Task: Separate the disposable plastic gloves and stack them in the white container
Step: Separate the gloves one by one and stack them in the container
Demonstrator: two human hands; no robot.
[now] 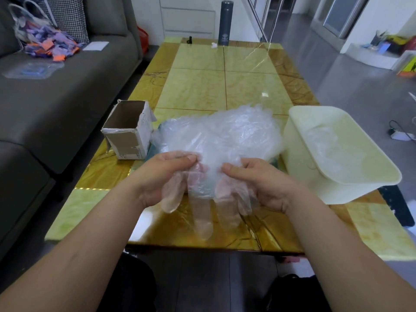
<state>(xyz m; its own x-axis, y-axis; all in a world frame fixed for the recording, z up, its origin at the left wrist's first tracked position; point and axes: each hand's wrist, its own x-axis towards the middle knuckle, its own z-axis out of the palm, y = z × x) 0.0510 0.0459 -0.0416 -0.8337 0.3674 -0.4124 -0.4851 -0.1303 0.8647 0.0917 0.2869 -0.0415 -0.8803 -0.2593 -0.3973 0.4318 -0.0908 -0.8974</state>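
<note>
Peeling one glove off the heap, both hands pinching.

My left hand point(166, 174) and right hand point(258, 181) each pinch the glove point(200, 199) near its cuff, fingers dangling over the table point(90, 212); the pile point(222, 134) lies just behind, the white container point(342, 154) at right. Risk: film clings, so a second glove may lift unnoticed, or the thin plastic tears if I pull hard.

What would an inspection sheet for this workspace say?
Surface: glossy yellow marbled table.
Job's things: heap of clear plastic gloves mid-table; one glove held up, fingers hanging; white container right, stacked gloves inside.
Clutter: open cardboard box left; dark flask at far edge.
Grips: left hand and right hand both pinch the held glove.
Cables: charger with black lead on floor, right.
Surroundings: grey sofa holding coloured scraps.
</note>
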